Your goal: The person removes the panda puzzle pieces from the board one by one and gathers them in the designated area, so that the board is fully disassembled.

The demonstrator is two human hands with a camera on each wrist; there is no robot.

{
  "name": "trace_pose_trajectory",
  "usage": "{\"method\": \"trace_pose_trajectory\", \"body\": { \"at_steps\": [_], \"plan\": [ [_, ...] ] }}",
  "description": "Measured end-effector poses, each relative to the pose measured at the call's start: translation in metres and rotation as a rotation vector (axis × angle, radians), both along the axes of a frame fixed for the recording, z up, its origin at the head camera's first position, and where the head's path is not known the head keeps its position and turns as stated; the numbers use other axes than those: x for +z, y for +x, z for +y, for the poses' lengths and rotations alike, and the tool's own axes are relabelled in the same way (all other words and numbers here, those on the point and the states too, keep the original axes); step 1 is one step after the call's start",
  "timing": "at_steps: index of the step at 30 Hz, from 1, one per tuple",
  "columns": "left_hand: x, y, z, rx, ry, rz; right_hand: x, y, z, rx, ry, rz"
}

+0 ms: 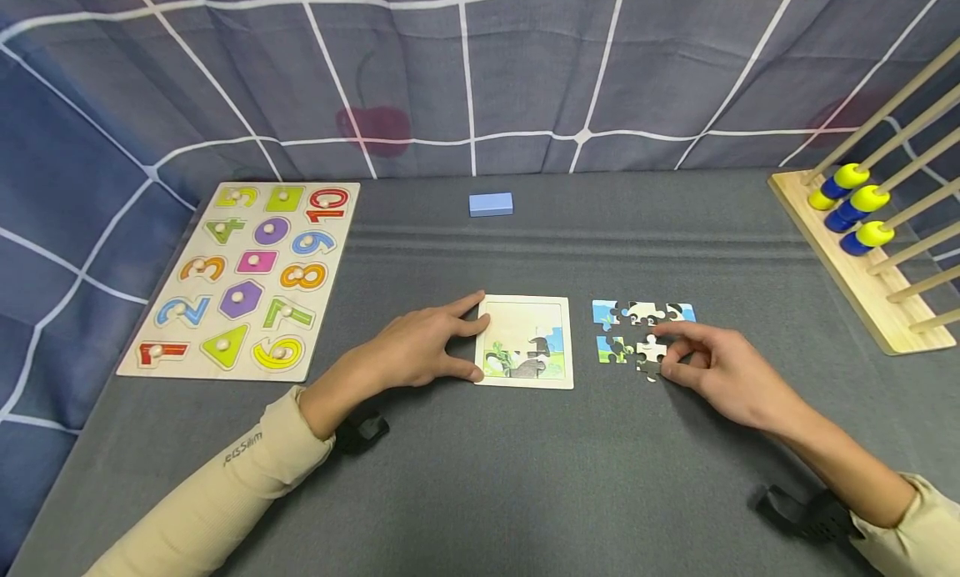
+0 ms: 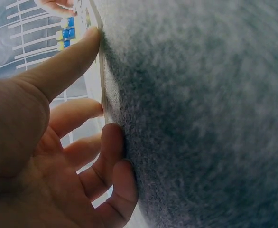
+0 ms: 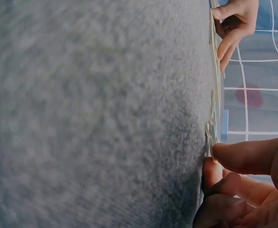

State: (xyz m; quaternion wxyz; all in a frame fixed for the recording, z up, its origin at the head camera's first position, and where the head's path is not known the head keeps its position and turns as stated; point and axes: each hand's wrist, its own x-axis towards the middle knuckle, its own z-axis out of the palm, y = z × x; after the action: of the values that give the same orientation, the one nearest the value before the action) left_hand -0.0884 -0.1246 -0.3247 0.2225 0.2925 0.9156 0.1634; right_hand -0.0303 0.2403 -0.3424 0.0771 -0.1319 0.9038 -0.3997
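Observation:
A small square jigsaw tray [image 1: 525, 383] lies flat in the middle of the table, with several panda-picture pieces [image 1: 528, 360] fitted in its lower part. My left hand [image 1: 420, 343] touches the tray's left side, thumb at the near corner and forefinger at the far one. To the right of the tray lie loose jigsaw pieces in two rough rows, among them a panda-face piece [image 1: 643, 312]. With thumb and forefinger my right hand [image 1: 723, 377] pinches the edge of a mostly white puzzle piece [image 1: 650, 348] in the nearer row; its other fingers are curled.
On the left lies a wooden number-and-shape board [image 1: 238, 281] with knobbed pieces. A blue block [image 1: 491, 204] sits near the back edge. At the right stands a wooden bead rack [image 1: 862, 264] with upright rods and yellow and blue beads. A checked cloth [image 1: 525, 68] hangs behind.

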Motion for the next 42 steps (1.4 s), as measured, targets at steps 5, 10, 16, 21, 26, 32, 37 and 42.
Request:
{"method": "trace_pose_trajectory", "body": {
  "at_steps": [5, 10, 16, 21, 26, 32, 37, 42],
  "plan": [
    [-0.0002, 0.0002, 0.0002, 0.0, 0.001, 0.002, -0.0007, -0.0014, 0.0006, -0.007, 0.048, 0.027],
    [-0.0006, 0.0002, 0.0002, 0.0, 0.003, 0.004, -0.0022, -0.0017, 0.0008, 0.002, 0.109, 0.076],
    [-0.0004, 0.0004, -0.0001, -0.001, -0.002, 0.004, -0.0026, -0.0003, 0.0016, -0.006, 0.127, 0.095],
    [-0.0008, 0.0002, 0.0001, 0.002, 0.001, 0.003, -0.0034, -0.001, 0.0017, 0.002, 0.126, 0.111],
    [-0.0009, 0.0, 0.0003, 0.005, 0.001, 0.002, -0.0036, -0.0008, 0.0011, -0.002, 0.136, 0.118],
    [-0.0007, -0.0003, 0.0006, 0.009, -0.007, -0.006, -0.0045, -0.0013, 0.0008, -0.006, 0.142, 0.115],
    [-0.0001, -0.0005, 0.0012, 0.01, -0.011, -0.012, -0.0038, -0.0009, 0.0011, -0.011, 0.157, 0.118],
    [-0.0001, -0.0003, 0.0014, 0.006, -0.017, -0.007, -0.0044, -0.0017, 0.0012, -0.002, 0.154, 0.126]
  ]
}}
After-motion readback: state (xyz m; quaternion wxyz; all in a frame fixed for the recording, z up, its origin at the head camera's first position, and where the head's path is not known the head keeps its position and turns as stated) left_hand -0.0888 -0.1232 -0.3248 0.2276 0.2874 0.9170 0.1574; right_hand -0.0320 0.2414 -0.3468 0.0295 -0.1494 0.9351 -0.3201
